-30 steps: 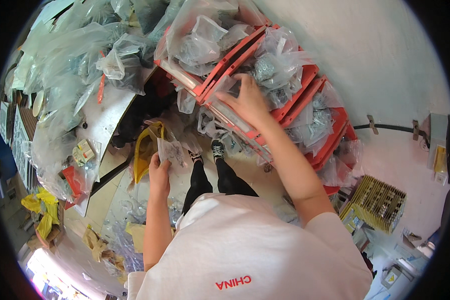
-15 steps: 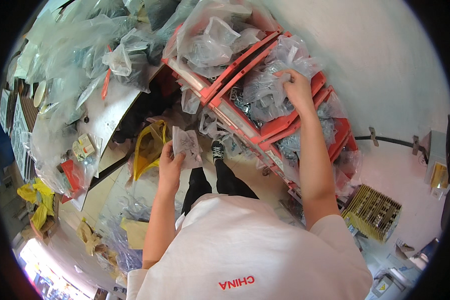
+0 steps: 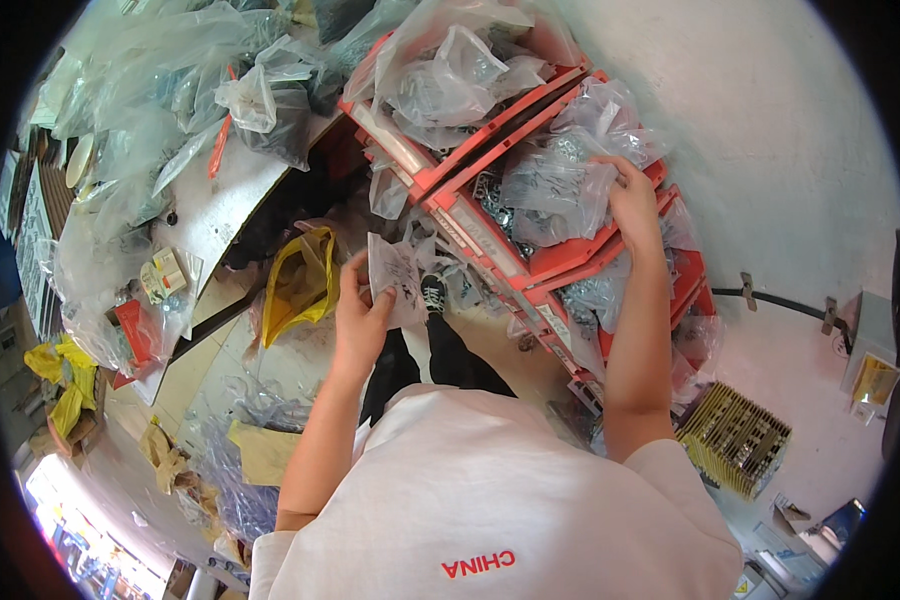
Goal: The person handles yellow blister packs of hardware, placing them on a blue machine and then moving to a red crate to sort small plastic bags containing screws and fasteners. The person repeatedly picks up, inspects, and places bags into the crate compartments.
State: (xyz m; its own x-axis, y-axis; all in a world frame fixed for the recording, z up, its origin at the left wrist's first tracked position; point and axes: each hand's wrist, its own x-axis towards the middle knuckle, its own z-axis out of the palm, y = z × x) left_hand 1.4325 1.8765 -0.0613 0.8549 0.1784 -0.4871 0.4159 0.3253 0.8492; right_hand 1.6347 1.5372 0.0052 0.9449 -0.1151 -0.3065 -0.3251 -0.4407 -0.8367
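Observation:
A small clear plastic bag (image 3: 398,280) with dark marks on it hangs from my left hand (image 3: 362,305), pinched between thumb and fingers. My right hand (image 3: 630,195) reaches over a red bin (image 3: 570,258) and grips the edge of another clear plastic bag (image 3: 560,190), which bears dark handwriting. Under that bag, small shiny metal parts (image 3: 490,195) show in the bin. More crumpled clear bags (image 3: 600,112) bulge at the bin's far end.
Beside it, another red bin (image 3: 390,140) holds stuffed plastic bags. A white table (image 3: 205,225) at left carries heaped bags (image 3: 160,80). Below lies an open yellow bag (image 3: 302,282). A slotted metal block (image 3: 735,440) stands at lower right, and plastic wrap (image 3: 235,470) at lower left.
My right hand has shifted right, drawing the bag's edge out flatter so its handwriting shows. My left hand has moved slightly right and up with its small bag.

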